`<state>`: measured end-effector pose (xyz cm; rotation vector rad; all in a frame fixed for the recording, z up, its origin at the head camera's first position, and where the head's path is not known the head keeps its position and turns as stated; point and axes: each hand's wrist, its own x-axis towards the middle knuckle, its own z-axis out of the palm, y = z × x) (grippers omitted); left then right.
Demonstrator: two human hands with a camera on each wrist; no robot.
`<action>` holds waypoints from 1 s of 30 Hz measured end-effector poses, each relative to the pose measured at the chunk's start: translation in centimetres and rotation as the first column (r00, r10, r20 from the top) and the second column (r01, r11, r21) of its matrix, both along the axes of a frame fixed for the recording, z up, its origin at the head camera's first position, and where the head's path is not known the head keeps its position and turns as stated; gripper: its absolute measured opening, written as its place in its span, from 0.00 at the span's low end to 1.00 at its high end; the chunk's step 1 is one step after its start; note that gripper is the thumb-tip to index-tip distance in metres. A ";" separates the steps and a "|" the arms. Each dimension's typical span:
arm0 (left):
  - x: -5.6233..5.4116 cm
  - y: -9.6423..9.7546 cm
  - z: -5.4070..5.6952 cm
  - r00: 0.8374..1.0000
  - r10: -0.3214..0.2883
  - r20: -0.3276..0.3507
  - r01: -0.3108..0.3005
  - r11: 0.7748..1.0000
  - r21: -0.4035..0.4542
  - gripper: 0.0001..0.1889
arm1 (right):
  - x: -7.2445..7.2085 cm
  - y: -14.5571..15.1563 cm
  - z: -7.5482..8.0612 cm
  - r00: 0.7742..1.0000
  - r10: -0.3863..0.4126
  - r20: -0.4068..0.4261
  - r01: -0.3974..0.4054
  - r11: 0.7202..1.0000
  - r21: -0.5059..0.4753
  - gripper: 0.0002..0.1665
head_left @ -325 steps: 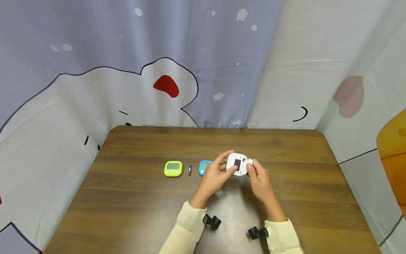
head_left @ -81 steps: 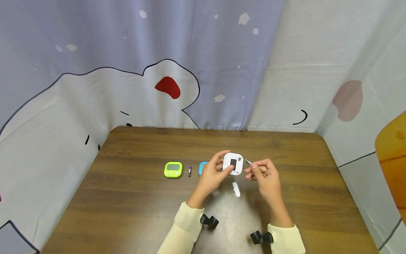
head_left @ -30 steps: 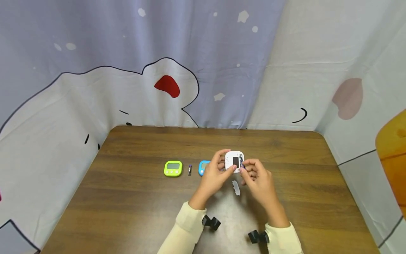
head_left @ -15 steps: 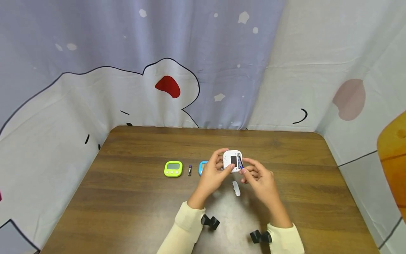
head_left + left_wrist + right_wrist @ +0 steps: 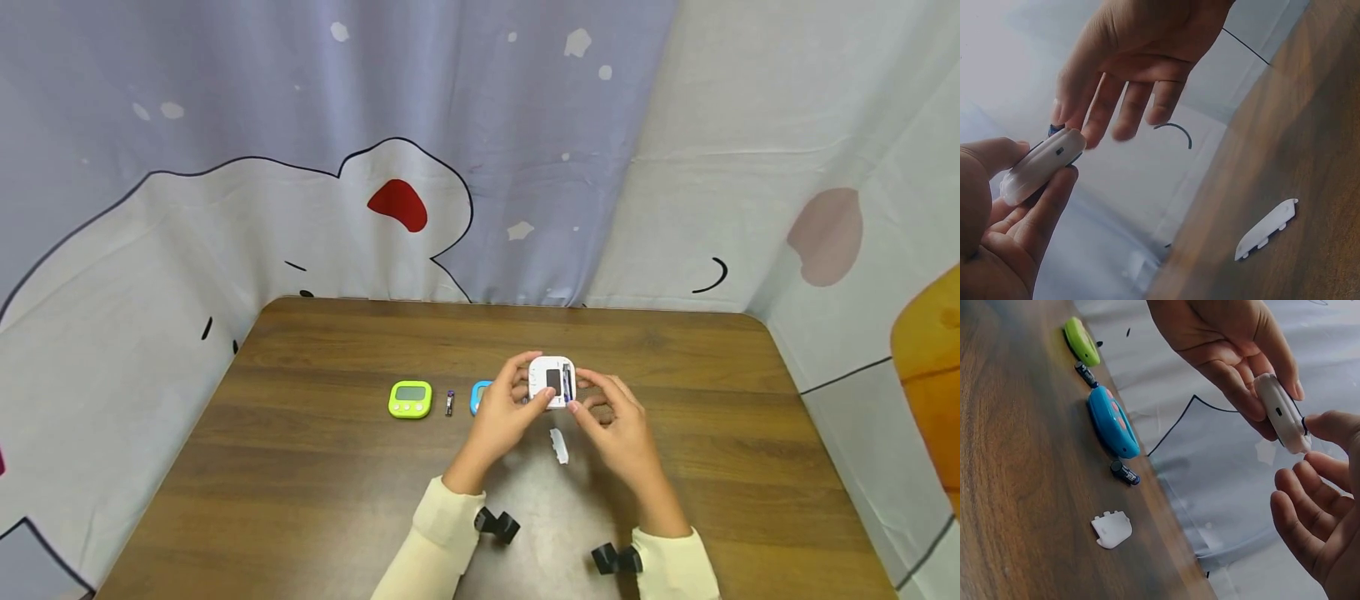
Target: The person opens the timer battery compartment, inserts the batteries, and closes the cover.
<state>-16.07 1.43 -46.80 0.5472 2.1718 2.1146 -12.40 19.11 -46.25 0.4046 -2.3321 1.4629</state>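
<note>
My left hand [image 5: 501, 418] holds a white digital timer [image 5: 538, 382] back side up above the table, thumb on its back and fingers beneath. A slim battery [image 5: 567, 383] lies along the slot at the timer's right side; its blue end [image 5: 1055, 129] stands slightly proud in the left wrist view. At that end presses the thumb of my right hand [image 5: 621, 429], while the index finger meets the timer's outer edge and the other fingers curl loosely. Below, the white battery cover [image 5: 558, 447] rests on the wood.
On the table [image 5: 322, 500] stand a green timer [image 5: 410, 400] and a blue timer [image 5: 1110, 422], the latter partly behind my left hand in the head view. One battery [image 5: 449, 403] lies between them; another battery [image 5: 1124, 473] lies beside the blue timer. A printed curtain [image 5: 525, 100] hangs behind.
Earlier the right hand pulled the cover off; it now lies on the table. The right hand then brought a battery to the timer, and its tilted end has sunk into the slot.
</note>
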 end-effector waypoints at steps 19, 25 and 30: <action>-1.4 0.3 -3.2 0.999 -0.036 -0.020 0.036 0.999 -0.005 0.27 | 0.1 0.2 0.6 0.997 0.063 0.036 -0.064 0.997 0.040 0.33; -1.0 0.2 -3.4 0.998 -0.056 -0.033 0.056 0.998 -0.008 0.27 | -0.2 1.0 -1.3 0.994 0.105 -0.016 -0.104 0.994 0.023 0.36; -0.8 0.1 -3.5 0.998 -0.060 -0.024 0.060 0.998 -0.008 0.27 | -0.9 1.7 -3.5 0.993 0.110 -0.033 -0.109 0.994 0.026 0.38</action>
